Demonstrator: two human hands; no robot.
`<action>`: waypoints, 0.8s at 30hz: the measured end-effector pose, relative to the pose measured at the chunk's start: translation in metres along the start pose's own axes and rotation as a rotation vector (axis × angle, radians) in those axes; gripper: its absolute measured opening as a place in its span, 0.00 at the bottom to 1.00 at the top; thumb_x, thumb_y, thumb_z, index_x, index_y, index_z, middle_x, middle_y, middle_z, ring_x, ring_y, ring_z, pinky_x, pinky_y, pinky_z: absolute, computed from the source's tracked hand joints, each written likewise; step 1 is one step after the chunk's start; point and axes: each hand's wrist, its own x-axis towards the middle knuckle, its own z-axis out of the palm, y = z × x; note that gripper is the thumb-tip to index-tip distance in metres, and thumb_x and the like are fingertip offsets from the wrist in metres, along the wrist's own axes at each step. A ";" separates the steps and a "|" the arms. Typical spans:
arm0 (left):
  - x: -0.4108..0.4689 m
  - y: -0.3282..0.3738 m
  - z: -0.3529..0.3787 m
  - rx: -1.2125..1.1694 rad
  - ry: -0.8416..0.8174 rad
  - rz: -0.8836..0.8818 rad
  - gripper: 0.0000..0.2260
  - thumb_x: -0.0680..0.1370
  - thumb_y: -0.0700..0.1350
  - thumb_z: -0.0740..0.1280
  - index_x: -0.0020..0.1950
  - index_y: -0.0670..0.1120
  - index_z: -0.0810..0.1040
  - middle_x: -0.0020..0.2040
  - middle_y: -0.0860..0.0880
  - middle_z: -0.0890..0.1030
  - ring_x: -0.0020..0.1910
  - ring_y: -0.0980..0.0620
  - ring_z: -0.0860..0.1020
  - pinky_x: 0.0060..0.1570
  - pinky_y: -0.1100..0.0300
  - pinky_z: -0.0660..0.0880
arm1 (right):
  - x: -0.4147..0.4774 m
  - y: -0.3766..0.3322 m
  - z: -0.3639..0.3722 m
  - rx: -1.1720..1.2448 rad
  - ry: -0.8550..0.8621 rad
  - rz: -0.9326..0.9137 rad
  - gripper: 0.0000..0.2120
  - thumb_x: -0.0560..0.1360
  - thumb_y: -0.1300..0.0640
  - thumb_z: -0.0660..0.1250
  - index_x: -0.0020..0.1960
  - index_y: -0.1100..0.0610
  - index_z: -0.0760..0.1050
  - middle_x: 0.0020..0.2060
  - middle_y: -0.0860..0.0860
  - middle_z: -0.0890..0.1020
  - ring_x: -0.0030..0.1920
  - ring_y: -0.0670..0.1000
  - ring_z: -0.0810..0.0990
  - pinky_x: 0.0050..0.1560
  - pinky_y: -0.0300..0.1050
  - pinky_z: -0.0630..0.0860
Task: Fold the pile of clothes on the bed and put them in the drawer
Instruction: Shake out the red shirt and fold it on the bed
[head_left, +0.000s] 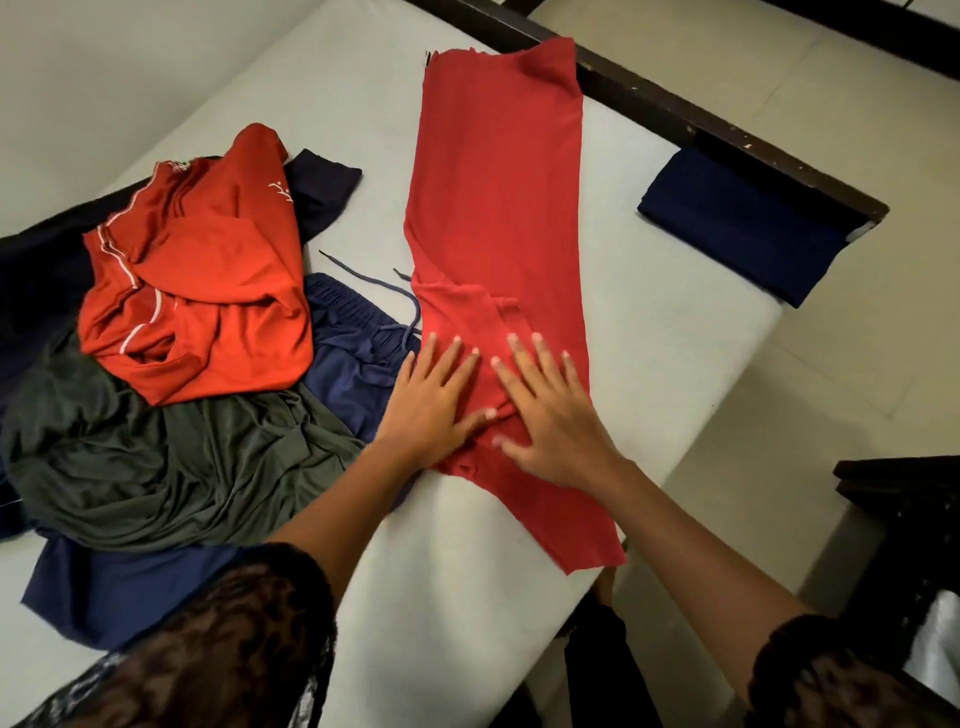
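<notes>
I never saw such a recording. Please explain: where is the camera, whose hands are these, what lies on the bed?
No machine here: a person wears the camera on the head, looking down at their own hands. The left hand and right hand press flat, fingers straight, on a long red garment spread on the bed; neither grips anything. Left of it, heaped unfolded: an orange shirt, a grey-green garment, blue shorts. A folded navy piece lies far right.

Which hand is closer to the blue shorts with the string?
Left. The left hand lies flat on the red cloth, right beside the blue shorts. The right hand presses the same cloth farther over, on the side away from the shorts.
</notes>
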 end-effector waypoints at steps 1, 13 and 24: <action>-0.007 -0.009 0.006 0.074 -0.063 0.105 0.42 0.73 0.72 0.45 0.74 0.43 0.63 0.73 0.41 0.64 0.73 0.35 0.58 0.68 0.37 0.59 | -0.002 0.002 0.005 -0.089 -0.087 -0.060 0.43 0.65 0.34 0.61 0.73 0.57 0.63 0.73 0.58 0.62 0.73 0.62 0.58 0.69 0.67 0.57; -0.031 -0.050 0.029 0.347 -0.006 0.523 0.45 0.71 0.63 0.63 0.77 0.44 0.45 0.78 0.46 0.44 0.76 0.41 0.45 0.72 0.44 0.48 | 0.001 0.080 -0.012 -0.384 0.008 -0.567 0.30 0.70 0.63 0.59 0.73 0.58 0.63 0.70 0.59 0.67 0.70 0.61 0.66 0.66 0.66 0.64; 0.007 -0.001 -0.023 -0.194 -0.225 0.255 0.25 0.75 0.46 0.47 0.68 0.42 0.72 0.63 0.44 0.77 0.62 0.46 0.75 0.61 0.58 0.71 | 0.013 0.066 -0.026 0.228 -0.469 -0.326 0.30 0.66 0.64 0.62 0.68 0.53 0.71 0.69 0.50 0.71 0.72 0.45 0.61 0.75 0.47 0.53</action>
